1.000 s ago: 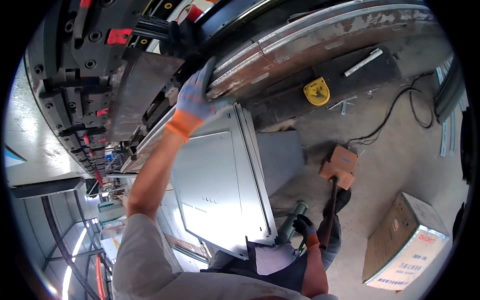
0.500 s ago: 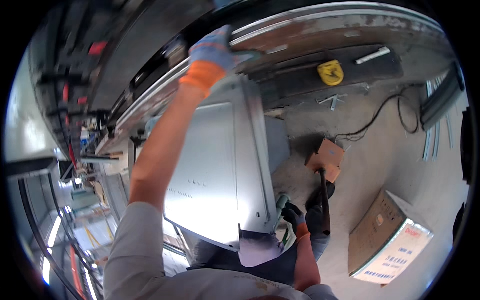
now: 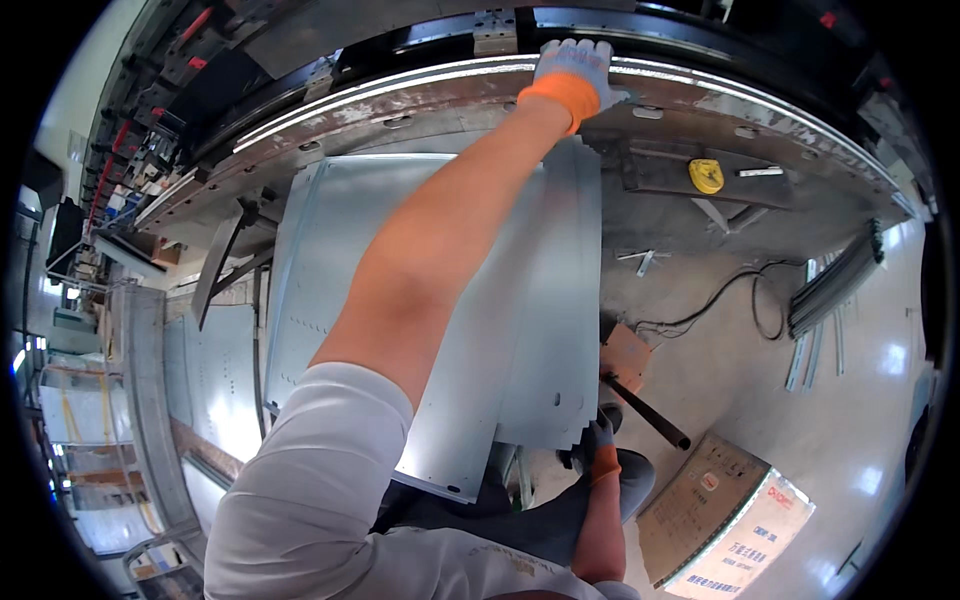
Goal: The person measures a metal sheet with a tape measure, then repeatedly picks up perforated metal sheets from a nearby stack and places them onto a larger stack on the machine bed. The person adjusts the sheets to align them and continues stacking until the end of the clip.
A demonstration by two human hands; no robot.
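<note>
My left hand (image 3: 572, 80), in a grey glove with an orange cuff, reaches to the far side and lies over the silver edge of the machine bed (image 3: 450, 68). Its fingers are stretched out and the thumb is apart. Below that arm are two overlapping pale metal sheets: a formed panel with rows of small holes (image 3: 330, 260) on the left and a flat sheet with notched corners (image 3: 550, 330) on the right. At the flat sheet's near right corner, my right hand (image 3: 602, 440) closes on the edge; its dark-coated fingers are partly hidden.
A yellow pedal-like part (image 3: 705, 176) rests on a dark plate below the machine. To the right are an orange box (image 3: 625, 358) with a dark bar, a black cable (image 3: 715, 305), a bundle of metal strips (image 3: 835, 285) and a cardboard carton (image 3: 695, 500). Stacked sheets (image 3: 220, 365) stand at left.
My left hand has moved right along the machine edge. The flat sheet now lies squarely in view beside the formed panel, and my right hand has come to its corner. The whole view has turned.
</note>
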